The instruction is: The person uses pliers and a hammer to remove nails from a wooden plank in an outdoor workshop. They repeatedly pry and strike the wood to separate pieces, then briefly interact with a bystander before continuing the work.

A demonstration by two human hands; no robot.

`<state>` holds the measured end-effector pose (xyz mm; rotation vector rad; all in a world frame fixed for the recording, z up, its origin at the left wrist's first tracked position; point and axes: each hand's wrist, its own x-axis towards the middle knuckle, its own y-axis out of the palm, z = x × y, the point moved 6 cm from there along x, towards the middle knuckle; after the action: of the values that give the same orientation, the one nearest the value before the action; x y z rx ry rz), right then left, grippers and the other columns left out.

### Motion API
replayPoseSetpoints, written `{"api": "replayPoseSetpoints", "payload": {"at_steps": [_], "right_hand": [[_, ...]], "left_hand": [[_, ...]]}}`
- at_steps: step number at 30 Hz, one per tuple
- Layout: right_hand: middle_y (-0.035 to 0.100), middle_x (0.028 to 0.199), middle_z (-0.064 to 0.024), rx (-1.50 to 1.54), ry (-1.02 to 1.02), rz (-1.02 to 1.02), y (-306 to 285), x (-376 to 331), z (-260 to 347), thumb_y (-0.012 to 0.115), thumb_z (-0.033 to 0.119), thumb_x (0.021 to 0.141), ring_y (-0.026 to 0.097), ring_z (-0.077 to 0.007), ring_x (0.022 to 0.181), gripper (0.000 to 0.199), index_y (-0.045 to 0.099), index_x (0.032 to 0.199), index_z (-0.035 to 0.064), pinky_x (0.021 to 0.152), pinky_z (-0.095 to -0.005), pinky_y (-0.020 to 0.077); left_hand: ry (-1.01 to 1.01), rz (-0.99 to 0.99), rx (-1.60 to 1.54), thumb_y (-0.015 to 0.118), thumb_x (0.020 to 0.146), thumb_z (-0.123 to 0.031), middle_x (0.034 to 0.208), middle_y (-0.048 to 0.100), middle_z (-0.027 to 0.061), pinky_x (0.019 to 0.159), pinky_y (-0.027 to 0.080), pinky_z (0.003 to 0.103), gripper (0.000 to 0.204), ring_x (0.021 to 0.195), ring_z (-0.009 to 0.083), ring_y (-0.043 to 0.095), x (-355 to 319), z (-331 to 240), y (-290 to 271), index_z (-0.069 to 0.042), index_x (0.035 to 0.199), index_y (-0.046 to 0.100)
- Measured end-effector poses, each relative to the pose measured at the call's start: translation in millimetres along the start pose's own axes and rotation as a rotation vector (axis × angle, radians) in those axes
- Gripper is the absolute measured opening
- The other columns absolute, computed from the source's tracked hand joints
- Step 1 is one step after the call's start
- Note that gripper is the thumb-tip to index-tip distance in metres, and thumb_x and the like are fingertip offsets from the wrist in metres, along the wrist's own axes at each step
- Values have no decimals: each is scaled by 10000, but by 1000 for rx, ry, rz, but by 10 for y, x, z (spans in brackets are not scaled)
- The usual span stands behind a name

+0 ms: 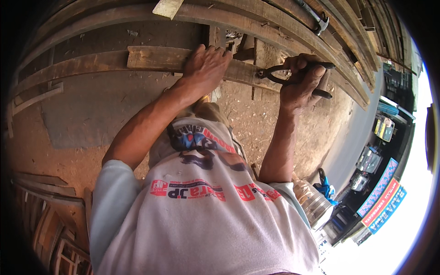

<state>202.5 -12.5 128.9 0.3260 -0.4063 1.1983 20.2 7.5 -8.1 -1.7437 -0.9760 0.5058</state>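
Observation:
My left hand [205, 64] presses down flat on a long weathered wooden plank [151, 58] that lies across a stack of boards. My right hand [300, 82] grips the handles of black pincers [279, 73], whose jaws point left at the plank's face just right of my left hand. What the jaws bite on is too small to tell. My white printed shirt fills the lower middle of the view.
More planks [284, 23] lie stacked beyond, with a hammer [316, 20] resting on them at the top right. Sawdust-strewn dirt ground [82, 119] lies below. Wooden frames [50, 229] sit at the lower left. A metal container [314, 201] and vehicles [369, 160] are at the right.

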Motion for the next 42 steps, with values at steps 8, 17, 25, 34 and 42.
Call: {"api": "replayPoseSetpoints", "payload": {"at_steps": [8,17,25,34,42], "right_hand": [[522,743,-38,-50,199,42,66,440,-373,545,433,1105,496,-127,619,456,550,957,2,561,-319,474],[687,803,-116,-97,480,112,0,791,-1156,674,516,1007,685,-167,708,548,665,1231,15,593,-340,542],[776,1037,-185,-386,228,101,-138,566,-161,567,425,1083,749,-268,1040,518,694,1194,-64,932,-396,585],[704,1195,-251,-8,244,-87,-344,267,25,535,434,1101,725,-322,1110,598,589,1309,-124,813,-377,647],[689,1209,-264,84,211,-94,-321,98,20,523,411,1109,709,-327,1153,610,568,1321,-159,866,-416,661]], "left_hand": [[-61,127,-6,694,765,10,1159,652,102,978,430,409,537,1141,269,612,15,-33,-171,-50,1288,588],[17,20,-10,839,784,-193,1208,654,108,1007,414,435,604,1176,294,608,74,8,-72,-64,1312,576],[-42,59,58,891,751,-287,1282,634,118,1033,393,486,674,1240,320,577,56,-40,6,-82,1296,551],[-20,-44,105,906,739,-298,1297,618,116,1038,391,492,719,1245,326,573,-3,8,93,-99,1317,528],[-39,33,64,916,724,-310,1217,618,88,1018,385,458,665,1211,291,565,16,-9,17,-108,1236,544]]}}
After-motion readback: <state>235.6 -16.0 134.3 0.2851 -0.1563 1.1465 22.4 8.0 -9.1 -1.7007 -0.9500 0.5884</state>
